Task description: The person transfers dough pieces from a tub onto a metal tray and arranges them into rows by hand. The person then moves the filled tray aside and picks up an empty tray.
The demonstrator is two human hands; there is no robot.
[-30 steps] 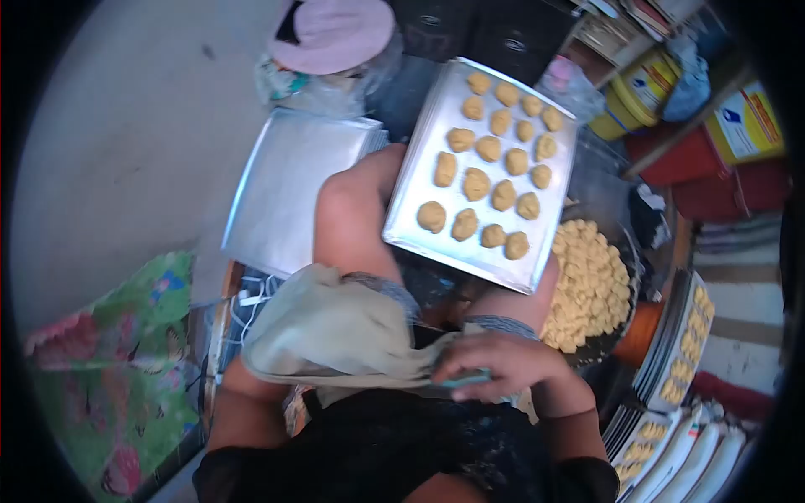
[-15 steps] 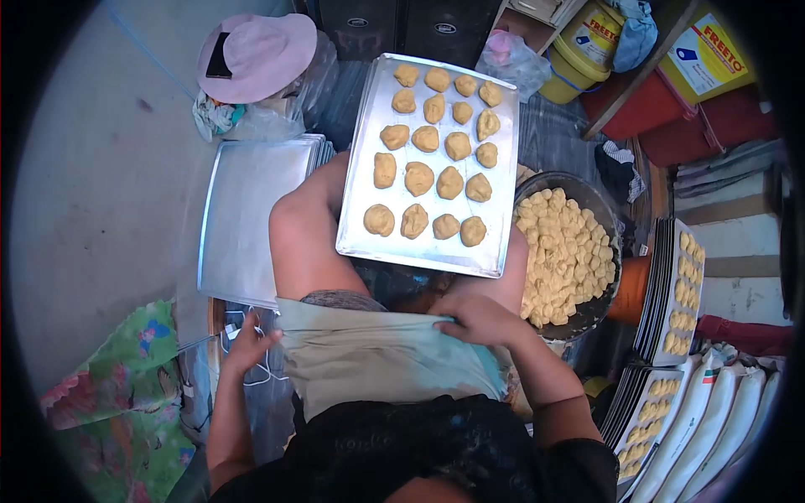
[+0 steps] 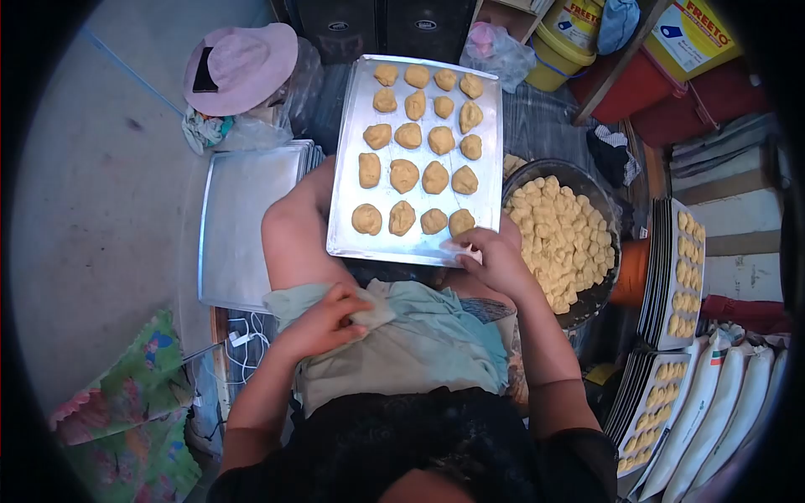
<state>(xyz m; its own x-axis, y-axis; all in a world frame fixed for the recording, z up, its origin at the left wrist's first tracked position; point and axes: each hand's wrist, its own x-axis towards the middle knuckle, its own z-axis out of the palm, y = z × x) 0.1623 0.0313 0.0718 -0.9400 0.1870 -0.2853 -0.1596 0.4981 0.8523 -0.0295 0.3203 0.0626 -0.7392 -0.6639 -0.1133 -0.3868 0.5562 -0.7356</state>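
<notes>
A metal tray (image 3: pixel 419 243) with rows of dough lumps rests across the knees. My right hand (image 3: pixel 493 261) is at its near right corner, fingers apart, close to the last dough lump (image 3: pixel 461 222) of the front row. My left hand (image 3: pixel 325 323) lies on the pale green cloth (image 3: pixel 402 335) spread over the lap; its fingers are bent and spread, and the cloth bunches beside them. Right of the knees stands a dark round basin (image 3: pixel 616 251) heaped with small dough pieces (image 3: pixel 558 239).
Bare stacked trays (image 3: pixel 247 226) lie at left, below a pink hat (image 3: pixel 247 67). At right are stacks of trays with shaped dough (image 3: pixel 686 277), white sacks (image 3: pixel 713 402) and an orange container (image 3: pixel 631 272). Yellow buckets (image 3: pixel 558 50) stand at the back right.
My right hand has left the cloth and moved up to the tray's corner. My left hand has shifted right onto the cloth, which was stretched flat and is now rumpled.
</notes>
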